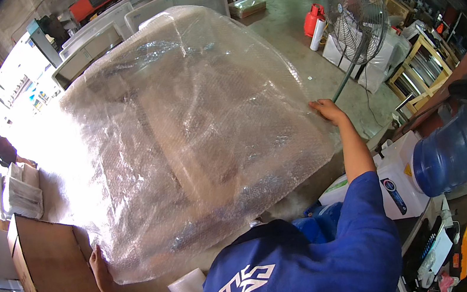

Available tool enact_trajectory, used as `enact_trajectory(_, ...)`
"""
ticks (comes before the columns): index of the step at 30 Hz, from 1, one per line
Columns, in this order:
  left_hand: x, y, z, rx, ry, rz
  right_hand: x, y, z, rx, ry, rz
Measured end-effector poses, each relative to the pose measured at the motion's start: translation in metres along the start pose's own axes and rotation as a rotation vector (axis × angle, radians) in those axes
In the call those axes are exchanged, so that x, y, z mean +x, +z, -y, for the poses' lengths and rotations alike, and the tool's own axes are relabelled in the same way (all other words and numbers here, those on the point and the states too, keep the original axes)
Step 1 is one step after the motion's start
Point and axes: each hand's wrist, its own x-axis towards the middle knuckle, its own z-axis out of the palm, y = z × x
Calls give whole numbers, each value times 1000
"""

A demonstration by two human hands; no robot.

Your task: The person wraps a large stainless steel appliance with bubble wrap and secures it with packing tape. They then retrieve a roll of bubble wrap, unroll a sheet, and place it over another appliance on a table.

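Observation:
A large, see-through sheet of bubble wrap (229, 116) spreads out in front of me, creased and shiny. Brownish shapes show dimly through it, and what lies underneath is hard to make out. At its near left edge, my left hand (99, 263) is closed on the plastic. My right hand (327, 110) grips the right edge, arm stretched out, with the fingertips bent over the film. A pale roll (188, 290), seemingly of wrap, sits below the sheet's near edge.
A brown cardboard box (57, 272) stands beside my left hand. To the right are a pedestal fan (354, 9), a red gas cylinder (313, 20) and a blue water bottle (449, 151). Framed panels (181, 7) lean at the back. Another person (2, 150) is at far left.

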Motion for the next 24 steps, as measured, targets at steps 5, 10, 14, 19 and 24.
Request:
enact_trajectory(5, -3, -15, -10, -102, 161, -161, -3, -9, -2, 32, -177, -205)
enact_trajectory(10, -10, -19, 12, -104, 103, -198, -19, -19, 16, 7, -107, -144)
enact_trajectory(14, -10, -17, 58, -182, 59, -201, -8, 15, 5, -264, -267, -317)
enact_trajectory(19, -7, 15, 32, 276, 227, -578, -33, 2, 13, -549, -209, -761)
enact_trajectory(24, -72, 39, -9, 460, 226, -809, -156, 82, 46, -418, -690, -848)
